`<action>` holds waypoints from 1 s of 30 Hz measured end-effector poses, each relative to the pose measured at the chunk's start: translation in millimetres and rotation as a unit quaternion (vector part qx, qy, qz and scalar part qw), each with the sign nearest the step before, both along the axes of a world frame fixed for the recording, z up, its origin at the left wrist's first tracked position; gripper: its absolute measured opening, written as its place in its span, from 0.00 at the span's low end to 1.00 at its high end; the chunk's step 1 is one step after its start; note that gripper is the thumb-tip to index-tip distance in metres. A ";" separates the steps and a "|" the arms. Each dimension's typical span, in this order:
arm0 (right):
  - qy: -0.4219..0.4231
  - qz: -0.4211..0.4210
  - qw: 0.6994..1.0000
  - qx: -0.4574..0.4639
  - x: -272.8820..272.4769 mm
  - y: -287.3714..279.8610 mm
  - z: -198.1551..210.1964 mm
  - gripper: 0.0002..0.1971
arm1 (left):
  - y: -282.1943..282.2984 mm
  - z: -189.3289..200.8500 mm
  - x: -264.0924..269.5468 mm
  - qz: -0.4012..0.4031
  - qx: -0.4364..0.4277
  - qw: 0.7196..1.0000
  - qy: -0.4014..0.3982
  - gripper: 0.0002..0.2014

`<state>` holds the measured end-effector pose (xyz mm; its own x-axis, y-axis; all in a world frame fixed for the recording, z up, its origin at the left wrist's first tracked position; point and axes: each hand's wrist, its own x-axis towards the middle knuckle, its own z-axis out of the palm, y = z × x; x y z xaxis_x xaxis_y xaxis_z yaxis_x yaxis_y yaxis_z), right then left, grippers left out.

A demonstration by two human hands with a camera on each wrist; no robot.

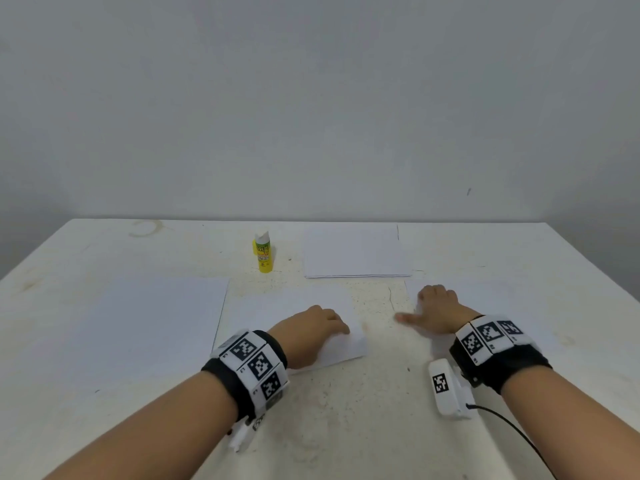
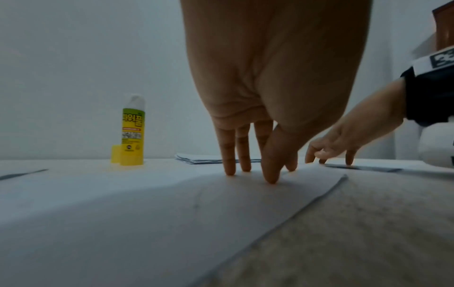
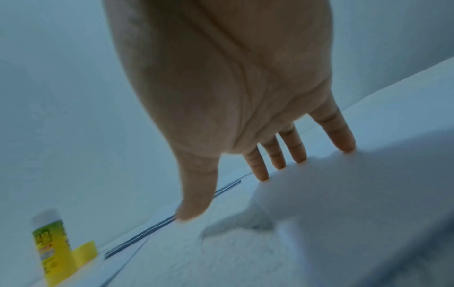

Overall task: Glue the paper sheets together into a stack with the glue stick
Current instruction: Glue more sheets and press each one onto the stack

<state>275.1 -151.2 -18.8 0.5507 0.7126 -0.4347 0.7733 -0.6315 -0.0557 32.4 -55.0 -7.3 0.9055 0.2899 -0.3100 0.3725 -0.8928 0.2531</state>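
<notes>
Wrist bands: black straps with white black-patterned marker tiles sit on both forearms at the bottom of the head view, the left band (image 1: 250, 367) lower centre-left, the right band (image 1: 491, 344) lower right, with a white camera box (image 1: 448, 389) and a black cable beside it.
Left hand: the left hand (image 1: 313, 329) is palm down in the lower centre, fingers straight, fingertips (image 2: 270, 177) pressing on a white paper sheet; it grips nothing.
Middle sheet: that white rectangular paper sheet (image 1: 294, 306) lies flat on the table, slightly askew, its right edge (image 2: 326, 191) free.
Right hand: the right hand (image 1: 436, 308) is spread right of centre, fingers extended, fingertips (image 3: 299, 155) touching a second white sheet (image 1: 491, 299); the thumb points left over bare table. It holds nothing.
Left sheet: a larger white paper sheet (image 1: 149, 323) lies flat at centre-left, just beside the middle sheet.
Table: a cream, speckled and stained tabletop (image 1: 363, 427) fills the lower half.
Paper pile: a thin pile of white sheets (image 1: 355, 252) lies further back, right of centre.
Glue stick: the yellow and green glue stick (image 1: 263, 252) stands upright just left of the pile, white glue exposed at its top, its yellow cap (image 2: 116, 153) beside its base.
Wall: a plain grey-white wall (image 1: 311, 98) fills the upper half.
</notes>
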 end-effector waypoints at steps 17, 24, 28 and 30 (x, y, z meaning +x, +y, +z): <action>0.138 0.152 0.948 0.244 -68.1 92.9 54.9 0.10 | 22.4 -4.4 -21.4 0.081 -0.011 0.984 0.161 0.42; 0.181 0.162 0.944 0.223 -113.5 173.7 42.8 0.28 | 23.5 -8.8 -20.1 0.097 -0.020 0.983 0.155 0.45; 0.217 0.142 0.934 0.247 -125.5 200.1 40.6 0.28 | 25.8 -13.3 -20.0 0.098 -0.031 0.984 0.148 0.45; 0.199 0.158 0.937 0.238 -128.7 207.7 39.5 0.17 | 26.4 -15.5 -19.8 0.102 -0.039 0.983 0.148 0.45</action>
<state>146.4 56.5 20.7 0.1411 0.9783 -0.1519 0.7762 -0.2045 -0.5964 12.5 -28.5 -22.8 0.6979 0.4209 -0.5794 0.6096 -0.7738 0.1722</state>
